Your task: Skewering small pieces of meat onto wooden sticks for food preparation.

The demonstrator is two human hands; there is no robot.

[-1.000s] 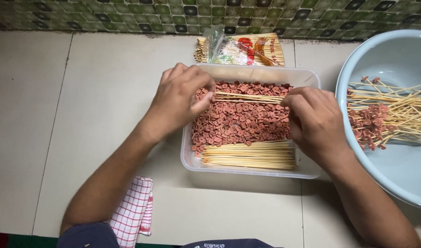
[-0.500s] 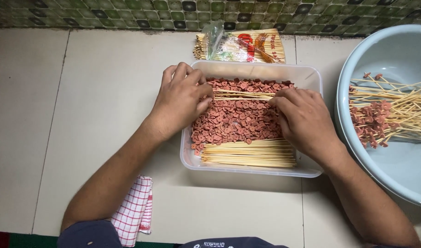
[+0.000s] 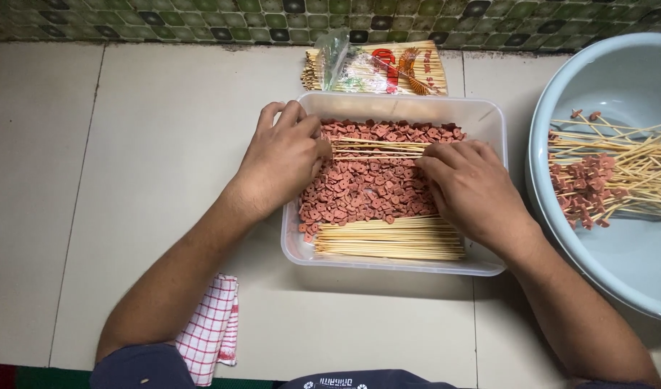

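A clear plastic tub [image 3: 489, 115] holds many small reddish-brown sausage slices [image 3: 359, 191]. A bundle of bare bamboo skewers [image 3: 391, 241] lies along its near side. A few more skewers [image 3: 377, 148] lie across the slices at the far side. My left hand [image 3: 283, 162] rests over the tub's left part, its fingers closed on the left ends of those far skewers. My right hand [image 3: 474, 191] lies on the slices at the right, fingertips touching the same skewers.
A pale blue basin [image 3: 618, 266] at the right holds several skewers threaded with slices [image 3: 586, 191]. A plastic packet of skewers [image 3: 381, 68] lies behind the tub by the tiled wall. A red-and-white checked cloth [image 3: 211, 328] sits near my left forearm.
My right hand has slid left and down from the skewers' right ends onto the slices. My left hand has stayed on the skewers' left ends.
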